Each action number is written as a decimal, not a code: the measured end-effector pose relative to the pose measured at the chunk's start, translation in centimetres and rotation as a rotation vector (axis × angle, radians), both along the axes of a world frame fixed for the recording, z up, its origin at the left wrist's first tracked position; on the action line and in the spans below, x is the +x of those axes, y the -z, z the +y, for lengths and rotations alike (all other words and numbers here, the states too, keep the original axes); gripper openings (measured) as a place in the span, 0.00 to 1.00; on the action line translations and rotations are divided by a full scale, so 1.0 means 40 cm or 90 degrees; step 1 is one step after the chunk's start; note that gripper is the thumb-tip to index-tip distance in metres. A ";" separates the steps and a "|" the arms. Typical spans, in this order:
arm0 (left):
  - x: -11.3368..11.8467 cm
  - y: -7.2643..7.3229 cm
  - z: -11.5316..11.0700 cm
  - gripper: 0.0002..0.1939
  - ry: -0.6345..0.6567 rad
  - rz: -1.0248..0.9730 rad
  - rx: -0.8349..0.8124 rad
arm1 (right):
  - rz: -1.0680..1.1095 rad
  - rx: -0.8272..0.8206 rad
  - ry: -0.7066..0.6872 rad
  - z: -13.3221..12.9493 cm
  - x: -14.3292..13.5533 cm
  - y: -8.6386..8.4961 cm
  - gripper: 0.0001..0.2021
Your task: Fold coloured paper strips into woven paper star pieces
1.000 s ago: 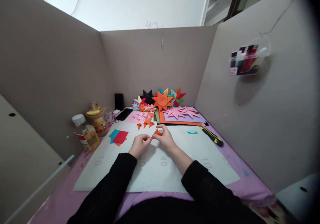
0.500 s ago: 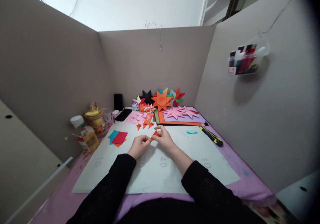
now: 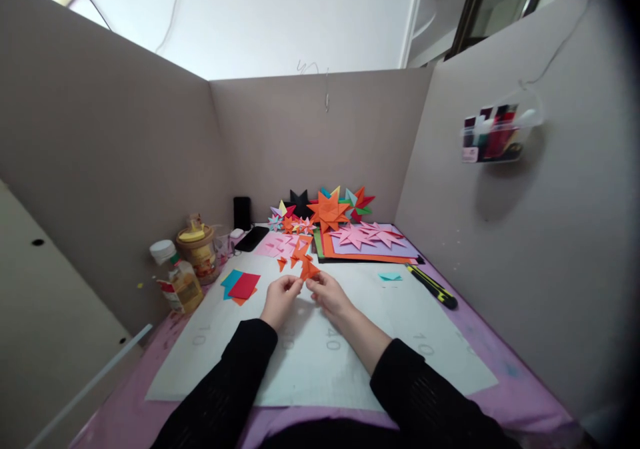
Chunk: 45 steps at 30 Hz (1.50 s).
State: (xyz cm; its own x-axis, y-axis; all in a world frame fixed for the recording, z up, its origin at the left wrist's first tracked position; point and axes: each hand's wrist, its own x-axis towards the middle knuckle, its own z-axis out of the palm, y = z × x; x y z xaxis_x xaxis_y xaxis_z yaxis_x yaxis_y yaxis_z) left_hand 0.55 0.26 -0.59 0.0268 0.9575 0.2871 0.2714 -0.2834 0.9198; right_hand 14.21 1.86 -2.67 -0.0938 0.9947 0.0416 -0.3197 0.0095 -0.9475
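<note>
A small folded piece of orange paper (image 3: 309,269) is held up between my two hands, its pointed flaps spread at the top. My left hand (image 3: 281,299) pinches its lower left corner between thumb and fingers. On the other side, my right hand (image 3: 330,295) grips its lower right edge, with the fingertips partly hidden. Just beyond my hands lie several small folded orange pieces (image 3: 283,263). To the left are square sheets of paper, with a red sheet (image 3: 244,285) on top of blue and orange ones.
Folded paper stars, including a large orange star (image 3: 329,210), stand at the back. Pink stars (image 3: 354,235) rest on stacked sheets. A yellow-black cutter (image 3: 431,287) and a turquoise folded piece (image 3: 390,277) lie right. A bottle (image 3: 181,283) and tub (image 3: 200,252) stand left.
The orange piece has turned upward and shows more of its pointed flaps. My right fingers have come down from over it to its lower edge. The whole view has shifted slightly.
</note>
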 end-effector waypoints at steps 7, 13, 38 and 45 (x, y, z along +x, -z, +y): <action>0.014 0.009 -0.011 0.10 0.063 0.082 0.011 | 0.067 -0.062 0.074 0.000 0.007 -0.016 0.12; 0.004 0.016 -0.008 0.11 0.063 0.066 -0.001 | -0.015 0.001 0.051 0.004 0.054 -0.036 0.12; -0.007 0.001 0.002 0.20 0.040 -0.071 -0.052 | -0.160 0.118 -0.009 -0.018 0.031 -0.021 0.10; -0.022 0.010 0.020 0.19 0.005 -0.152 -0.068 | -0.145 0.102 -0.001 -0.001 0.053 -0.023 0.12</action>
State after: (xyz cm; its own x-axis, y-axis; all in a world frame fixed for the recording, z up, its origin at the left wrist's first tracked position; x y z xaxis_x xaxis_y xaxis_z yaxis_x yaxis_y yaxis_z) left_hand -0.32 1.08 -0.99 -0.0224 0.9829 0.1827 0.0410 -0.1817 0.9825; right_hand 16.34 1.82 -1.75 -0.1210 0.9770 0.1756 -0.0989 0.1642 -0.9815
